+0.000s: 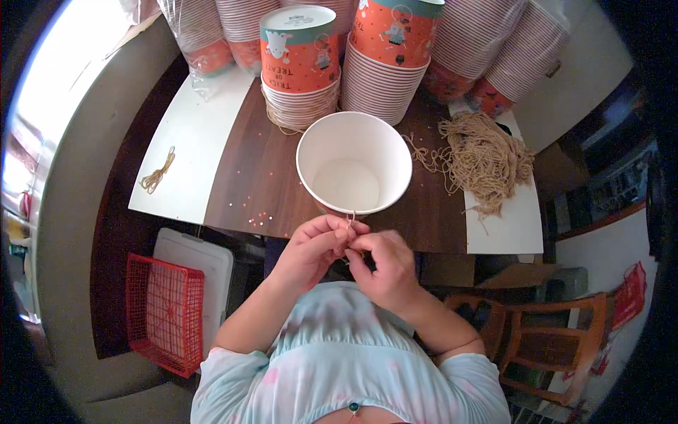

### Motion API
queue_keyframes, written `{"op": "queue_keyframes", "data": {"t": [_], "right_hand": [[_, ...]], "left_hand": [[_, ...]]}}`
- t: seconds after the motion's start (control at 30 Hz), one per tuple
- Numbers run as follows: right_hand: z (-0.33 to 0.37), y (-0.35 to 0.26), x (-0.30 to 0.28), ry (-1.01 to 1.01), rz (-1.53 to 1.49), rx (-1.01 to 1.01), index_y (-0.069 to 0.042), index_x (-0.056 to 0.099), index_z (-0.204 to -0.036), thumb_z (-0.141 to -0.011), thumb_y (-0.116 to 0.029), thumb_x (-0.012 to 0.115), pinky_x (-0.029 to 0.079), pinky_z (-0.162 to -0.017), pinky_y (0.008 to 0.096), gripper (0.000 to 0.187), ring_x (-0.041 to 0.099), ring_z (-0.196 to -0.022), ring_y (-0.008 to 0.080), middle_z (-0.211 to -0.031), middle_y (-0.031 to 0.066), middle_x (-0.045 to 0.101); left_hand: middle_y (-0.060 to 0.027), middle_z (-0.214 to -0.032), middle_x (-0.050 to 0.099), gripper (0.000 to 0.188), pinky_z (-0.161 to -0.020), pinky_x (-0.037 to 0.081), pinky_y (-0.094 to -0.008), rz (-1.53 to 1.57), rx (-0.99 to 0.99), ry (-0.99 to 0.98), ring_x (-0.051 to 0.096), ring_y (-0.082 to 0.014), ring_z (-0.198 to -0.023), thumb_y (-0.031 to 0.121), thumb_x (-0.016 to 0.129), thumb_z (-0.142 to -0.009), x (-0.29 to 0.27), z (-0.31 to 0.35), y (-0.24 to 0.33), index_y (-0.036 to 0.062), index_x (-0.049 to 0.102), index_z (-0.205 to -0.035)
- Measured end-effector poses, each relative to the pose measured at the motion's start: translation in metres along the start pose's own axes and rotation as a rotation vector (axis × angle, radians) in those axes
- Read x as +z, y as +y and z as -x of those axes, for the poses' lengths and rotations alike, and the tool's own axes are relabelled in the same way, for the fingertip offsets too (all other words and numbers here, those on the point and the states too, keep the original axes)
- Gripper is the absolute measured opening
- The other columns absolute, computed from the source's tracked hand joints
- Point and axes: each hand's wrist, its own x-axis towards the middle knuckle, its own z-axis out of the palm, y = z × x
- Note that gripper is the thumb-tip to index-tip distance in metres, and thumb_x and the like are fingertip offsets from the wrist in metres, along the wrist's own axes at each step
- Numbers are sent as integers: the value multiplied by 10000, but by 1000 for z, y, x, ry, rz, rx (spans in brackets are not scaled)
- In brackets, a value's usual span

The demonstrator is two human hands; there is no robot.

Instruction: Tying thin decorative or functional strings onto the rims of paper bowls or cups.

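Nearest, the left hand (314,244) and right hand (381,265) meet fingertip to fingertip, both pinching a thin tan string (350,218) at the near rim of the open white bucket (353,164). The bucket stands on the table (254,177), with a string heap (484,159) to its right. Behind it rise stacks of orange printed buckets (300,63).

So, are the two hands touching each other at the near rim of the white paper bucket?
Touching. The head view shows the left hand and right hand with fingertips pressed together on a thin string at the white paper bucket.
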Motion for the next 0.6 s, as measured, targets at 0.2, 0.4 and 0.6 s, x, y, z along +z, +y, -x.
{"op": "queue_keyframes", "data": {"t": [0.2,0.4,0.6], "right_hand": [[-31,-3,-34,-121,-222,323,-37,628,-786,-769,-124,658,467,-648,320,93,595,-733,214,-841,92,611],[-28,8,-12,-277,-485,605,3,645,-843,-797,-143,675,467,-565,256,156,569,-626,109,-799,83,614],[-25,-2,-6,-212,-367,494,12,613,-824,-795,-23,647,470,-605,221,57,563,-693,73,-825,41,593]], "left_hand": [[-18,-847,617,62,-657,436,-197,-617,238,123,539,-53,-761,32,576,-873,4,13,-5,-4,594,-920],[-59,-807,599,92,-653,455,-225,-1150,583,166,562,-99,-717,21,618,-824,3,14,-12,-8,573,-899],[-89,-779,593,186,-613,468,-301,-1075,677,333,575,-195,-676,8,636,-770,4,13,-14,28,589,-949]]}}
